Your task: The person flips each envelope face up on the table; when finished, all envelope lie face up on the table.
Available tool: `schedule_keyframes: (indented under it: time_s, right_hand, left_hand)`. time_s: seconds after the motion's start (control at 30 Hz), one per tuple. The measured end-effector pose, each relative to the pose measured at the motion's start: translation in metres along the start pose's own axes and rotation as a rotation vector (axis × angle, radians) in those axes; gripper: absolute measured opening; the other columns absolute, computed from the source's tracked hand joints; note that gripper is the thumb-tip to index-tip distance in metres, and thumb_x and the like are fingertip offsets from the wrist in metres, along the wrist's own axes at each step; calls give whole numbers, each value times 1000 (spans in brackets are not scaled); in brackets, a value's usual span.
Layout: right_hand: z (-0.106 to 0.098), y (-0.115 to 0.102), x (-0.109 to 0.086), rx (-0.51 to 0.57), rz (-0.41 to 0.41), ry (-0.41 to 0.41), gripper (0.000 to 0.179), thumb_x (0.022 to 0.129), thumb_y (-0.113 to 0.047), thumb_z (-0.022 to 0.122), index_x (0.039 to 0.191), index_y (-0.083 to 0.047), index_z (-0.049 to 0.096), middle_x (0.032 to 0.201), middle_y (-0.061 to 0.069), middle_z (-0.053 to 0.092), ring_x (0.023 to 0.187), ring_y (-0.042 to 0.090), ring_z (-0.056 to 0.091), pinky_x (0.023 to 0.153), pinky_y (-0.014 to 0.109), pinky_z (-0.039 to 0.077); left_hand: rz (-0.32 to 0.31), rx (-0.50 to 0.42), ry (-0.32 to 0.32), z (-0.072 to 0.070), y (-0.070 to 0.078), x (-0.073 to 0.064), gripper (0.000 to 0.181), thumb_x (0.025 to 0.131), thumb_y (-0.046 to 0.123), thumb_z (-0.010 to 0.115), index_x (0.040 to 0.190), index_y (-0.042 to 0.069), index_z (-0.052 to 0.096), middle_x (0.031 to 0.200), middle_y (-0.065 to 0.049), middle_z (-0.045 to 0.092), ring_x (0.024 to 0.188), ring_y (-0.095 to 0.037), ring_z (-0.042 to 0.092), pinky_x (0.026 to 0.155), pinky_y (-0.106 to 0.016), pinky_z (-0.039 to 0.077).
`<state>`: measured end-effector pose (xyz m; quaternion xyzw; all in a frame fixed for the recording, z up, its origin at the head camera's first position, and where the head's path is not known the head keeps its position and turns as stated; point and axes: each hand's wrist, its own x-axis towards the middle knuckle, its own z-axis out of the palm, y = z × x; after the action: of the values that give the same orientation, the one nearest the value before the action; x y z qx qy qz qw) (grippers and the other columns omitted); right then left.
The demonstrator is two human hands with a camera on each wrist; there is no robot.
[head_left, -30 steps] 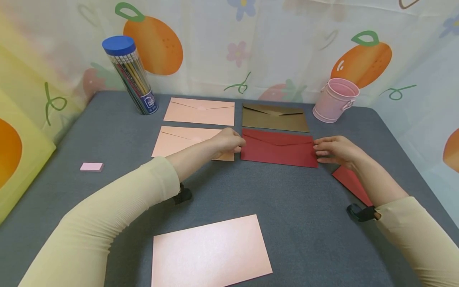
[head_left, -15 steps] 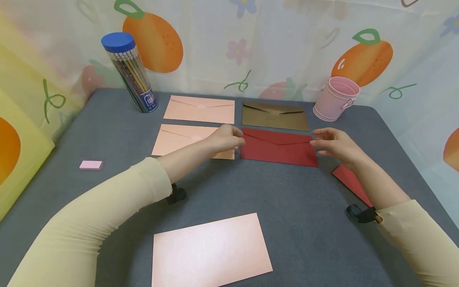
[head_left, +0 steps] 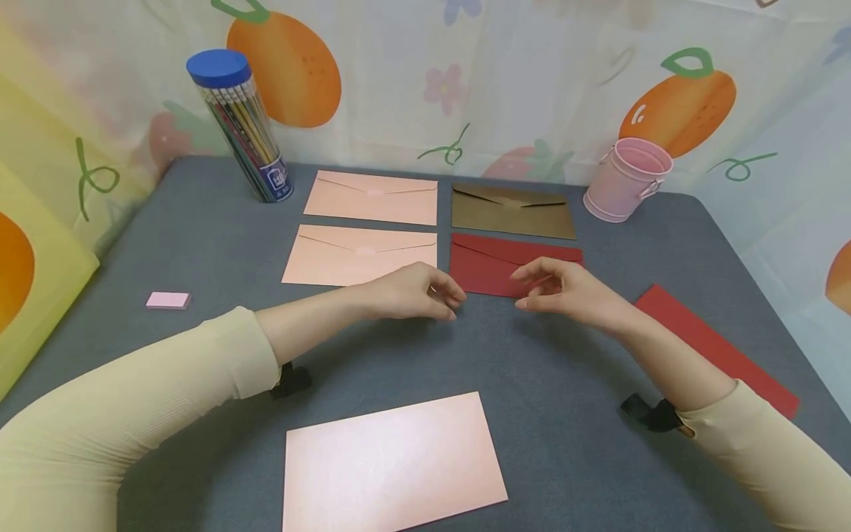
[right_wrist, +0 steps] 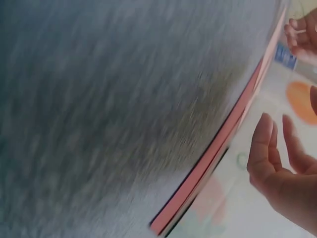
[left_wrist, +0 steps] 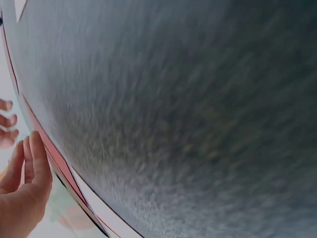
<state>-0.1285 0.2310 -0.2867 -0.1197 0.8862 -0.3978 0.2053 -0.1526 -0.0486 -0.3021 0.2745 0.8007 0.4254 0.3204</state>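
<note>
Empty fingers [head_left: 449, 284] of the left hand [head_left: 414, 292] and right hand [head_left: 564, 292] curve loosely near a flat, rectangular red envelope [head_left: 482, 270].

Right hand [head_left: 561, 290] blocks my view of the red envelope's [head_left: 479, 267] near right portion; can't tell if fingertips touch or hover. Left hand [head_left: 417, 290] hides the near right corner of the pink envelope [head_left: 352, 258] just beyond it. Second red envelope [head_left: 705, 340], outboard of the right hand: partly behind forearm and sleeve. Large pink piece [head_left: 392, 462], my side of both hands: cut by head view's bottom edge. Pencil tub label [head_left: 275, 177], well beyond left hand: unreadable. Wrist feeds: tabletop [left_wrist: 173, 99] blurred, both hands cropped.
</note>
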Motion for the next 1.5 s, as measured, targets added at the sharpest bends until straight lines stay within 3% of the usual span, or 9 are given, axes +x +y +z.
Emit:
schedule_keyframes:
  time_s: [0.13, 0.37, 0.6, 0.83, 1.2, 1.5]
  right_hand:
    - [16, -7, 0, -27, -62, -54, 39, 87, -18, 76, 121, -6, 62, 125, 12, 63, 98, 19, 60, 80, 25, 54]
    - [42, -17, -3, -77, -117, -166, 37, 82, -19, 80, 114, -9, 65, 116, 9, 66, 93, 19, 59, 79, 30, 55]
    - [65, -20, -11, -203, -198, -242, 37, 76, -33, 86, 105, -20, 66, 97, -3, 62, 86, 13, 55, 71, 22, 49]
    - [81, -23, -17, -324, -300, -300, 46, 69, -45, 88, 100, -21, 64, 89, -6, 57, 76, 8, 50, 64, 19, 44]
    - [92, -27, -22, -550, -347, -288, 48, 63, -49, 89, 93, -23, 63, 88, -12, 52, 74, 1, 46, 61, 15, 41]
    - [93, -26, -21, -486, -322, -284, 39, 65, -39, 91, 87, -23, 63, 85, -10, 53, 72, 1, 45, 60, 16, 40]
  left_hand:
    - [9, 27, -57, 9, 1, -12, 39, 89, 10, 68, 126, -1, 63, 122, -14, 69, 107, -18, 68, 96, -28, 56]
    - [31, 75, -91, 23, -3, -25, 35, 85, 12, 72, 118, 1, 68, 114, -9, 73, 94, -8, 68, 85, -20, 57]
    - [57, 95, -160, 29, -7, -28, 29, 82, 13, 77, 110, 6, 72, 103, -4, 74, 81, -1, 65, 75, -14, 54]
    - [110, 140, -278, 35, -14, -30, 30, 80, 16, 81, 107, 10, 71, 93, 0, 70, 68, 1, 57, 64, -14, 49]
    - [122, 162, -330, 35, -17, -30, 31, 77, 14, 83, 105, 12, 69, 97, 1, 62, 69, -2, 55, 62, -16, 48]
    - [151, 201, -329, 35, -18, -30, 31, 78, 14, 83, 106, 13, 71, 103, 2, 62, 72, -2, 55, 65, -16, 49]
